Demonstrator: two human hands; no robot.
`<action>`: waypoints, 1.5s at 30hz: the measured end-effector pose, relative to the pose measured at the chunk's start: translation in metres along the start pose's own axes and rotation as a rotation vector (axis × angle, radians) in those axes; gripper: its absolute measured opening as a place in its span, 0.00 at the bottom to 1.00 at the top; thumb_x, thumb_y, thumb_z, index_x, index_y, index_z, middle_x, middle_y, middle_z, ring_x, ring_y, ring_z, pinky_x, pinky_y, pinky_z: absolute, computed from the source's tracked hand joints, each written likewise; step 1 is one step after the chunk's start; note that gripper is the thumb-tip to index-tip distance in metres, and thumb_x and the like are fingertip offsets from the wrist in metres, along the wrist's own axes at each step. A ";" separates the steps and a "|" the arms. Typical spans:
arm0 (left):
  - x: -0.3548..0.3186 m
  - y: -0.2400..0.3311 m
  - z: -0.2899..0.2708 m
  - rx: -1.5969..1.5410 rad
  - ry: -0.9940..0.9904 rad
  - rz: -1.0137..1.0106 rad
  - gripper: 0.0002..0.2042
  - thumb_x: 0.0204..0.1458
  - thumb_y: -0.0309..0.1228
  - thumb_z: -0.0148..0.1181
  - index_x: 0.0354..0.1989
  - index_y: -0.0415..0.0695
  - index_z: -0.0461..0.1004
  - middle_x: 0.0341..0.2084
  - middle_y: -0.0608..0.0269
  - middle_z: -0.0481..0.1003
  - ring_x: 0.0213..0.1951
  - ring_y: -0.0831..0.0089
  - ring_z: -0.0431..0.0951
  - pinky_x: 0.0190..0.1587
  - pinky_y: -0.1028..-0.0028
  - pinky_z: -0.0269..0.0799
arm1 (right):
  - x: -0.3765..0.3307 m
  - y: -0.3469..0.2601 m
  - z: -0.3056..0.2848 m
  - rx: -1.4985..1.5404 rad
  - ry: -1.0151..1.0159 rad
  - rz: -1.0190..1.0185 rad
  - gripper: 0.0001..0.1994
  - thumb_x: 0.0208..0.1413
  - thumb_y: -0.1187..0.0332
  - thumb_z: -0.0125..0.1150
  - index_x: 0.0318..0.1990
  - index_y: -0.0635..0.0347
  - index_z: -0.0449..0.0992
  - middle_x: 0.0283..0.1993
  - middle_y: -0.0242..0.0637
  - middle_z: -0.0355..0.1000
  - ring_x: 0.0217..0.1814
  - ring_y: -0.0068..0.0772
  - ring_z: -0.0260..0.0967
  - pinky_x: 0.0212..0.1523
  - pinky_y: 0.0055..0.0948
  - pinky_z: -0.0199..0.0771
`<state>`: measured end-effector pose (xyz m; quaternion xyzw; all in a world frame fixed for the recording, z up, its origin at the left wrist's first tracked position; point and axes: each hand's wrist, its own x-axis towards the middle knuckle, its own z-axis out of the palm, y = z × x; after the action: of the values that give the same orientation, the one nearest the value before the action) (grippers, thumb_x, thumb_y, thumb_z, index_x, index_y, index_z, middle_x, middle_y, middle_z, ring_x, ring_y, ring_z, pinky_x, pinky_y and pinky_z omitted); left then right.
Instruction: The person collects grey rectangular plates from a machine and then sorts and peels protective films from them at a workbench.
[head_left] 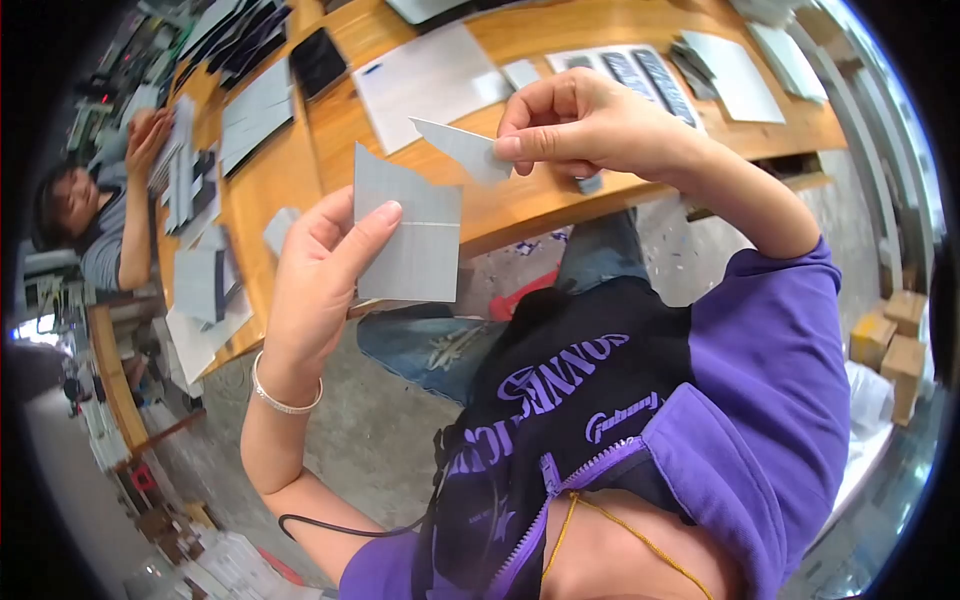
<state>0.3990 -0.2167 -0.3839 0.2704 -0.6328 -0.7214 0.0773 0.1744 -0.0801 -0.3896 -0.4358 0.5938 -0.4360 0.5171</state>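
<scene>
My left hand (335, 250) pinches a flat grey sheet piece (415, 255) between thumb and fingers. This piece has a curved cut along its top edge and a thin pale line across its middle. In my right hand (580, 130), thumb and forefinger grip a smaller grey offcut (465, 148) with a pointed tip and a curved lower edge. The two pieces are held apart, the offcut above and to the right of the larger one. Both are raised over the near edge of the wooden table (520, 210).
Grey sheets (258, 115) and a black flat item (318, 64) lie at the table's left. A white board (425, 85) is in the middle, a sheet with dark strips (625, 75) beyond my right hand. A co-worker (95, 215) sits at far left. Cardboard boxes (890, 340) stand right.
</scene>
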 end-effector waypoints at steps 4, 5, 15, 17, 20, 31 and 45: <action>0.023 -0.001 0.053 0.009 -0.056 0.014 0.20 0.52 0.27 0.57 0.54 0.37 0.64 0.39 0.60 0.74 0.40 0.77 0.74 0.45 0.77 0.68 | -0.040 0.016 -0.020 0.078 0.012 0.025 0.10 0.52 0.62 0.60 0.31 0.60 0.72 0.23 0.25 0.67 0.16 0.09 0.54 0.17 0.13 0.49; 0.028 0.001 0.066 0.033 -0.095 0.045 0.23 0.51 0.25 0.56 0.57 0.39 0.61 0.39 0.58 0.74 0.40 0.76 0.74 0.46 0.76 0.68 | -0.048 0.020 -0.026 0.087 -0.013 0.033 0.10 0.52 0.63 0.59 0.30 0.59 0.70 0.23 0.23 0.64 0.17 0.10 0.54 0.17 0.13 0.50; 0.053 0.004 0.136 0.257 -0.308 -0.189 0.15 0.49 0.25 0.59 0.45 0.36 0.71 0.37 0.61 0.74 0.40 0.79 0.73 0.43 0.79 0.69 | -0.107 0.045 -0.060 0.133 0.124 -0.042 0.12 0.50 0.62 0.62 0.34 0.62 0.75 0.24 0.24 0.70 0.22 0.10 0.60 0.21 0.12 0.57; 0.053 0.006 0.151 0.213 -0.293 -0.067 0.13 0.47 0.28 0.62 0.40 0.34 0.73 0.33 0.63 0.75 0.36 0.81 0.73 0.40 0.81 0.69 | -0.110 0.060 -0.062 0.116 0.164 -0.103 0.12 0.50 0.62 0.63 0.34 0.63 0.76 0.25 0.26 0.71 0.24 0.11 0.63 0.24 0.12 0.61; 0.069 0.002 0.159 0.100 -0.292 -0.125 0.13 0.46 0.29 0.63 0.38 0.34 0.74 0.30 0.64 0.75 0.33 0.82 0.72 0.36 0.82 0.68 | -0.115 0.072 -0.066 0.115 0.199 -0.194 0.12 0.50 0.64 0.64 0.35 0.64 0.77 0.27 0.29 0.73 0.29 0.14 0.69 0.30 0.14 0.68; 0.091 -0.001 0.184 0.489 -0.288 0.103 0.10 0.46 0.31 0.64 0.30 0.35 0.76 0.26 0.66 0.74 0.30 0.81 0.73 0.33 0.82 0.67 | -0.135 0.078 -0.087 0.070 0.280 -0.072 0.09 0.48 0.68 0.66 0.31 0.63 0.75 0.28 0.25 0.70 0.31 0.11 0.65 0.32 0.13 0.65; 0.104 -0.001 0.206 0.578 -0.333 0.148 0.10 0.43 0.31 0.65 0.27 0.36 0.77 0.23 0.65 0.73 0.28 0.80 0.74 0.30 0.81 0.67 | -0.148 0.090 -0.096 0.200 0.295 -0.042 0.11 0.47 0.64 0.67 0.31 0.63 0.78 0.27 0.28 0.73 0.31 0.14 0.69 0.35 0.15 0.68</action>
<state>0.2115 -0.0839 -0.4044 0.1127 -0.8329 -0.5390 -0.0548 0.0856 0.0909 -0.4342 -0.3259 0.6076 -0.5628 0.4559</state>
